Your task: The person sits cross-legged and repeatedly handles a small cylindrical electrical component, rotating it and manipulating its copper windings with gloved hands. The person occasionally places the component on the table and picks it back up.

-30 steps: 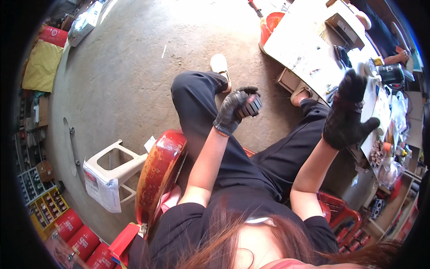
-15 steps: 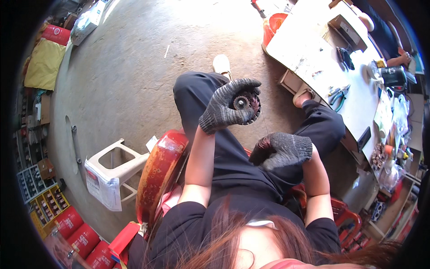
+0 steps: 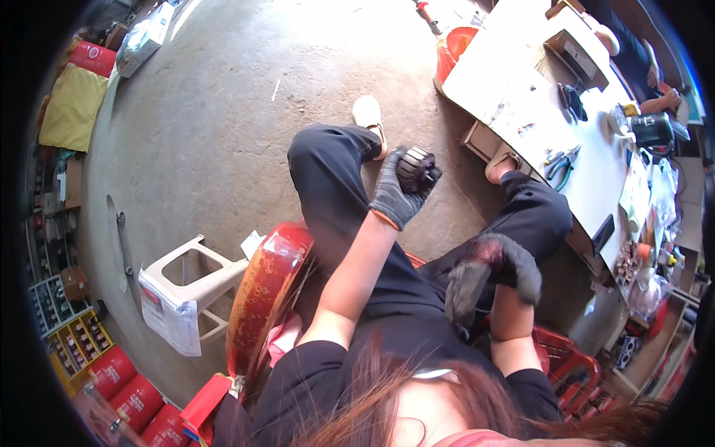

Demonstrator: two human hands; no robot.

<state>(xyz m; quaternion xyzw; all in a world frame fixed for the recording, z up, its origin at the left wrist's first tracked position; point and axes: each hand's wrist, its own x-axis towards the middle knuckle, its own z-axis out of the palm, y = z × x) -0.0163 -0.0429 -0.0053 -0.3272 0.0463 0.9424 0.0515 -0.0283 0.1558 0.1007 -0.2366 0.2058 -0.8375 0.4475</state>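
Observation:
My left hand (image 3: 392, 195), in a grey knitted glove, grips a motor armature (image 3: 415, 168) out in front of my knees. Its slotted dark and silvery side faces up, with a shaft end poking toward the right. My right hand (image 3: 477, 279), gloved the same, is bent in over my right thigh, apart from the armature. A faint thin wire (image 3: 469, 203) runs between the armature and this hand. The right fingers are curled and a little blurred, and a reddish patch shows on the glove.
A white worktable (image 3: 514, 97) stands on the right with pliers (image 3: 564, 165) and a cardboard box (image 3: 577, 56). Another person's hand (image 3: 670, 99) is beyond it. A beige plastic stool (image 3: 190, 272) and a red chair (image 3: 269, 290) are at my left. An orange bucket (image 3: 454, 46) stands by the table.
My left hand has moved right and turned the armature from its round end face to its slotted side. My right hand has swung down and right and rolled over.

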